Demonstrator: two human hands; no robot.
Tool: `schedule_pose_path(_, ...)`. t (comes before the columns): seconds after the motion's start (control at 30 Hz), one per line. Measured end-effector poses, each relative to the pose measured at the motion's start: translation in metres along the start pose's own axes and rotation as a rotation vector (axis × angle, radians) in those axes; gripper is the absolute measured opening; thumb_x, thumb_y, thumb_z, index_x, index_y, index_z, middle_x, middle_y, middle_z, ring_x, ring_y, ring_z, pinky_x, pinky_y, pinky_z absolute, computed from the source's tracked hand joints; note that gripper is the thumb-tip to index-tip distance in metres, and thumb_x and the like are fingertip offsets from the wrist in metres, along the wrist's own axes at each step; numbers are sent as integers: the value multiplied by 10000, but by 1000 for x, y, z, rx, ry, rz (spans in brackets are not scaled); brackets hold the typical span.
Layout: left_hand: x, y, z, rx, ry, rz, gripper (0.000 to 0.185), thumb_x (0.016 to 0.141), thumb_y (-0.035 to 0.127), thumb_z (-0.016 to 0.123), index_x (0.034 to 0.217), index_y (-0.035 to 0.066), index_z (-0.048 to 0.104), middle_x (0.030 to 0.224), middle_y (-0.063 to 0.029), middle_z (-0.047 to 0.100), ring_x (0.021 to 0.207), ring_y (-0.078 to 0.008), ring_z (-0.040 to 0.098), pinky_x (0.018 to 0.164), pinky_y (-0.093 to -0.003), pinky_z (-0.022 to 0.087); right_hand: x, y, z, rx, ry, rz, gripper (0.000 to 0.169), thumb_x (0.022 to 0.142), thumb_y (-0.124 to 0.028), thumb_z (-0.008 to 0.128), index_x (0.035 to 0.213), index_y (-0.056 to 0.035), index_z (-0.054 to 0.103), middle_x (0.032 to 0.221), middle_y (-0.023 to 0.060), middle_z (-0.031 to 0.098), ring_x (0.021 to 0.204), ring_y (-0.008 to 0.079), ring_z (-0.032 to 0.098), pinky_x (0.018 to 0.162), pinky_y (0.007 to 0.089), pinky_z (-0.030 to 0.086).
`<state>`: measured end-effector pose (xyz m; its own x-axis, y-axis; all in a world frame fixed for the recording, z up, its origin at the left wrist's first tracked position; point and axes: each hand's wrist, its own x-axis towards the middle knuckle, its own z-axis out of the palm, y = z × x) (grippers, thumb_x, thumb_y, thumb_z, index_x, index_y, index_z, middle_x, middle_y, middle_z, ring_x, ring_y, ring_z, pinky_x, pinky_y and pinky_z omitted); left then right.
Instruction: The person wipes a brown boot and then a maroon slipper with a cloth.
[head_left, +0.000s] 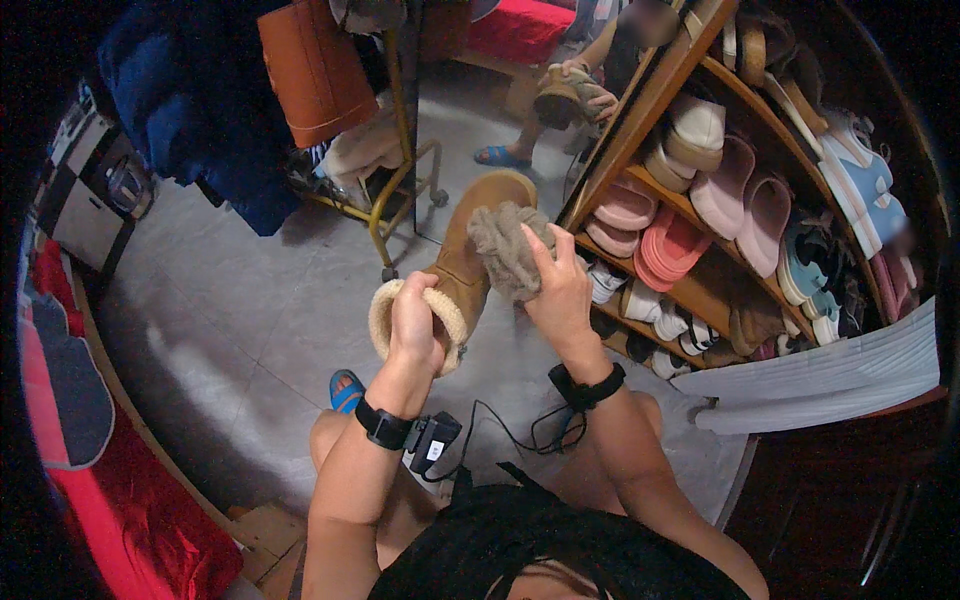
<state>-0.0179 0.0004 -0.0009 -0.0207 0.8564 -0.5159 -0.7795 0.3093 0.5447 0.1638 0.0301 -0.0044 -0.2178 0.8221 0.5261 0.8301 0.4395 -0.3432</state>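
A tan ankle boot (465, 255) with a cream fleece lining is held up before me, its toe pointing away. My left hand (416, 322) grips the boot's fleece cuff, thumb on the outside and the other fingers hidden in the opening. Bunched in my right hand (559, 289) is a grey-brown cloth (510, 247), which lies against the side of the boot's foot part. How firmly the cloth presses on it I cannot tell.
To the right stands a wooden shoe rack (675, 199) with several shoes. A mirror (487, 112) reflects the hands and boot. Ahead is a wheeled yellow metal rack (397, 150) with an orange bag (319, 75). A black cable (517, 442) hangs between my arms. Red bedding (142, 510) lies left.
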Motion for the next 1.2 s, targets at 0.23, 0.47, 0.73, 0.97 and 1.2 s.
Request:
schedule_pose_path(0.23,-8,2,5,31,31,-13,381,820,213,546,1108,-34,509,1077,-168,600,954,-291,621,838,-396,513,15,18,-13,35,141,232,638,711,-69,721,1304,-91,488,1272,179,462,1104,410,531,868,441,479)
schedule_pose_path(0.47,0,-14,-7,179,53,29,332,817,247,583,1033,0,528,970,-120,597,845,-239,607,746,-353,517,14,14,-11,-53,64,303,646,701,-10,675,1308,-45,456,1271,202,429,1072,434,538,844,453,487)
schedule_pose_path(0.73,-1,-10,-16,284,88,93,242,830,282,571,917,57,546,731,-39,551,595,-162,538,481,-302,437,-10,-6,11,-45,-57,137,772,613,19,661,1341,-131,453,1181,208,450,917,397,596,702,459,513)
schedule_pose_path(0.97,6,-8,-19,282,19,134,275,845,297,540,939,40,553,811,-70,596,681,-178,580,572,-322,481,-30,-30,12,163,-271,128,814,583,3,685,1352,-127,450,1181,210,435,892,411,604,706,460,522)
schedule_pose_path(1.2,3,3,-6,116,-28,172,300,858,265,481,1001,17,570,934,-75,611,848,-187,597,775,-312,484,-45,-44,4,342,-329,-34,712,602,-45,670,1292,-116,504,1167,199,458,846,422,604,700,469,521)
